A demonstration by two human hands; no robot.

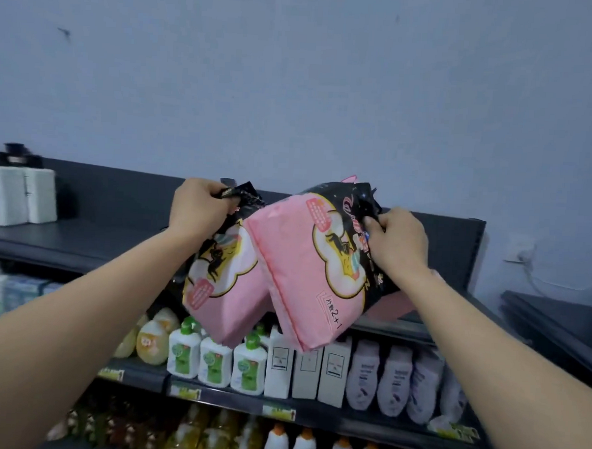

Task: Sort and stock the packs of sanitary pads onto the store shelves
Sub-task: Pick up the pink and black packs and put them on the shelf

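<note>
Gripping the left pink-and-black plastic pad pack (223,282) in my left hand (199,209) and its right twin (295,275) in my right hand (398,243), fingers curled tight, I judged neither shelved yet.

right pink pack (305,276) reads "片数 2+1".

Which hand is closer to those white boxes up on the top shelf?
Left. The left hand, gripping one pink pack, is right of the white boxes; the right hand, gripping the other pack, is much farther right.
</note>
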